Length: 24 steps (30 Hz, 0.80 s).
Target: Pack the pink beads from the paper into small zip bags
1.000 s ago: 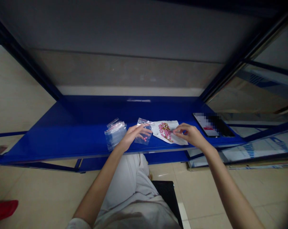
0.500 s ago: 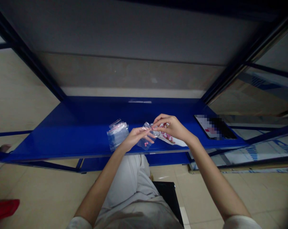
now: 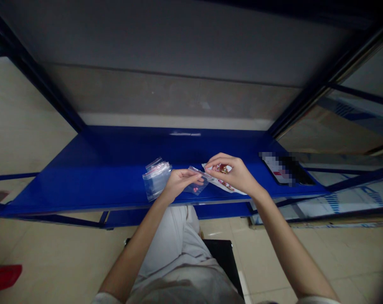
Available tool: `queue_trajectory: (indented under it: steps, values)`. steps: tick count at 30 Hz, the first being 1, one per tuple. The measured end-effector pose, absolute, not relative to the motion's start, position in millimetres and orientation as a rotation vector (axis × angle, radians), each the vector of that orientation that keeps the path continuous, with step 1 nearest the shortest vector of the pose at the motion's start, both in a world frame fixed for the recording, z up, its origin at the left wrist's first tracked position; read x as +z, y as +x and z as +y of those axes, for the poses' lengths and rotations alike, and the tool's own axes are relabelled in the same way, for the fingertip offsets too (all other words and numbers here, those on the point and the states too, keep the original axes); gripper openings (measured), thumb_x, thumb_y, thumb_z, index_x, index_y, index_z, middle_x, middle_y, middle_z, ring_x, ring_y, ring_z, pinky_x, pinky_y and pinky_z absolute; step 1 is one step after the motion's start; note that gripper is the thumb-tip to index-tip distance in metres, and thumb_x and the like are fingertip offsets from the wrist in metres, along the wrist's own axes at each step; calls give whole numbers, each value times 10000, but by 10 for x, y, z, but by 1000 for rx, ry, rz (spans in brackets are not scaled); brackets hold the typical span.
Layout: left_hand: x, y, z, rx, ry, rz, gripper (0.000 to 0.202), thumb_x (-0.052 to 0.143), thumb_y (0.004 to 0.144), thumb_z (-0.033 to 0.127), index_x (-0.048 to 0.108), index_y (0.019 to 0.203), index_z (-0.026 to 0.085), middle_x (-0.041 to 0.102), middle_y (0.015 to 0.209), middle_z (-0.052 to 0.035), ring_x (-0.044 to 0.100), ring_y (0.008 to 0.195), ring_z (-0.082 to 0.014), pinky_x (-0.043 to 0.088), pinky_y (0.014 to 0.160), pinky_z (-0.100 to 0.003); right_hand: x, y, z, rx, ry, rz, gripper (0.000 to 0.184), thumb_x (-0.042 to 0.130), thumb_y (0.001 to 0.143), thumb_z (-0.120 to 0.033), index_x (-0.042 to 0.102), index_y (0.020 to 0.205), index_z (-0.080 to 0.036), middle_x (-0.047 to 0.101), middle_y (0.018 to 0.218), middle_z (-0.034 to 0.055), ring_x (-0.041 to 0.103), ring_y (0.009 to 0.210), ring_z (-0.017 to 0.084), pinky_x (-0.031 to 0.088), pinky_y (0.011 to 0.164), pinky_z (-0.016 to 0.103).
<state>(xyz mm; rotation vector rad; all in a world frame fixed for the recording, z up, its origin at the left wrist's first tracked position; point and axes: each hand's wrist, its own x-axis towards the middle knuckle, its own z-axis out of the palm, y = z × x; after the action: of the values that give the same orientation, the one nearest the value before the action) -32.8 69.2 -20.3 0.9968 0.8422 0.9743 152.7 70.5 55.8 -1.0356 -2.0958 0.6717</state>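
My left hand (image 3: 179, 181) holds a small clear zip bag (image 3: 198, 182) with a few pink beads in its bottom, just above the blue shelf (image 3: 93, 177). My right hand (image 3: 234, 172) is closed in a pinch at the bag's top edge, touching it. Under my right hand lies a white sheet (image 3: 226, 184) with a pile of pink beads, mostly covered by the hand. What the pinched fingers hold besides the bag's rim is too small to make out.
A stack of empty clear zip bags (image 3: 156, 176) lies on the shelf left of my hands. A phone (image 3: 284, 169) lies at the shelf's right end. Dark blue rack posts (image 3: 308, 97) rise on both sides. A black stool (image 3: 223, 257) stands under me.
My right hand left the bead pile on the white sheet and came left to the mouth of the bag. My left hand lifted the bag slightly off the shelf.
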Motion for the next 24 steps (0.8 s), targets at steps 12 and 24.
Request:
queue_trajectory:
  steps: [12, 24]
  values:
    - [-127, -358, 683, 1034, 1066, 832, 255, 757, 644, 323, 702, 753, 99, 742, 724, -79, 695, 681, -195, 544, 594, -270, 648, 1517, 764, 578, -944, -2174, 129, 652, 795, -281, 725, 872, -207, 640, 923, 56, 614, 837, 170, 488, 745, 306]
    - [-130, -336, 726, 1059, 1074, 860, 215, 791, 583, 274, 732, 721, 120, 739, 699, -48, 655, 573, -146, 529, 575, -256, 775, 1452, 732, 684, -940, -2191, 152, 621, 820, -306, 706, 874, -193, 649, 932, 58, 612, 845, 165, 482, 761, 300]
